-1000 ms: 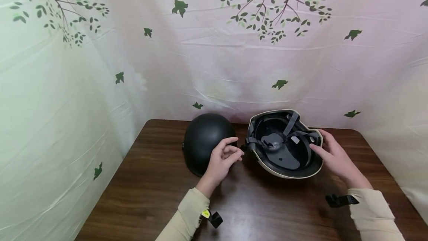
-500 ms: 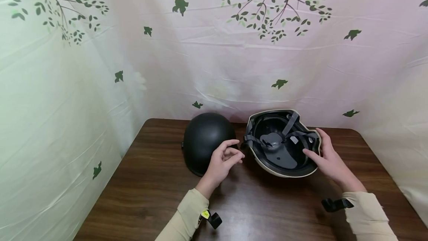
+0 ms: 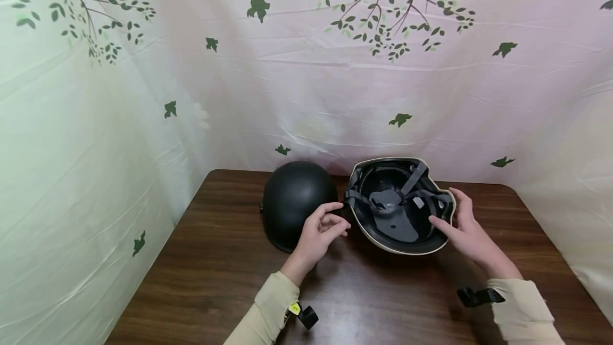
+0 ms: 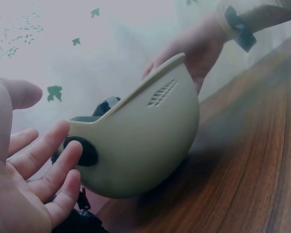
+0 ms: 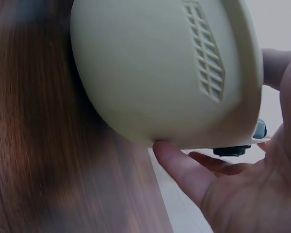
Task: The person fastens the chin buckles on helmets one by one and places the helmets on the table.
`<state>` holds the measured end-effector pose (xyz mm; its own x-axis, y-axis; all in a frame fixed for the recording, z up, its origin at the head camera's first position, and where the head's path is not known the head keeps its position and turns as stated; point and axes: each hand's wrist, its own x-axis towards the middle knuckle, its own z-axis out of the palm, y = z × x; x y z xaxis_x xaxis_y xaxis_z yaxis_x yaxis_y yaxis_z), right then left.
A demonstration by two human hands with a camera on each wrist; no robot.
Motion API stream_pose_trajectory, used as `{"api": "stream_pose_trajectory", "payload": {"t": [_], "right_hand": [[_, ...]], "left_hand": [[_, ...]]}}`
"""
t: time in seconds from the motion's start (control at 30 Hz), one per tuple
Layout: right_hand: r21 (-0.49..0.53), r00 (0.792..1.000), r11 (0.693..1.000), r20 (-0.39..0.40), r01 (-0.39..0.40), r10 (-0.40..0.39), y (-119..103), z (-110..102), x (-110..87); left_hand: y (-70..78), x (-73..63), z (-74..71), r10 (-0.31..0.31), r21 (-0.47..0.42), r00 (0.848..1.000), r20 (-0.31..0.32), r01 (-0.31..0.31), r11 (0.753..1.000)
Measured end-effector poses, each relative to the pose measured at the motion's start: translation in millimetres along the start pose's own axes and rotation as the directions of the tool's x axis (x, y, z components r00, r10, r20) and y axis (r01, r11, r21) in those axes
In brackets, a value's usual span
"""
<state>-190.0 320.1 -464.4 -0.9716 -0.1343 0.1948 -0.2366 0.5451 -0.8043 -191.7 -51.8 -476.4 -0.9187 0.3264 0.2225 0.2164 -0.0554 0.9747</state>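
A tan helmet (image 3: 395,222) lies upside down at the back of the table, its black padding and grey straps showing. My right hand (image 3: 471,238) grips its right rim, thumb over the inner side and fingers against the outside. In the right wrist view the tan shell (image 5: 145,73) has a slatted vent, and one fingertip presses its underside. My left hand (image 3: 316,236) is held between the two helmets with loosely bent fingers and nothing in it. A black helmet (image 3: 294,196) sits dome up behind it. In the left wrist view, fingers overlap the tan helmet's round black side fitting (image 4: 87,154).
The dark wooden table (image 3: 210,270) has rounded back corners. Behind it hangs a pale curtain (image 3: 335,116) printed with leaves and birds, which also runs along both sides. A black camera (image 3: 306,317) is strapped at the left wrist, another camera (image 3: 471,297) at the right.
The tan helmet has shifted a little to the left, closer to the black helmet, with my right hand moving along with it. My left hand and the black helmet have stayed in place.
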Motion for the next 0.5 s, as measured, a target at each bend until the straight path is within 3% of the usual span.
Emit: {"api": "stream_pose_trajectory", "payload": {"t": [0.3,0.5], "right_hand": [[0.179,0.991,0.978,0.1,-0.107,0.09,-10,10,-4.0],[0.081,0.995,0.994,0.073,-0.072,0.066,-7,7,-5.9]], "left_hand": [[-4.5,0.0,0.4,0.003,-0.017,1.0,0.007,-0.002,1.0],[-4.1,-0.7,1.6,0.001,-0.017,1.0,0.008,-0.001,1.0]]}}
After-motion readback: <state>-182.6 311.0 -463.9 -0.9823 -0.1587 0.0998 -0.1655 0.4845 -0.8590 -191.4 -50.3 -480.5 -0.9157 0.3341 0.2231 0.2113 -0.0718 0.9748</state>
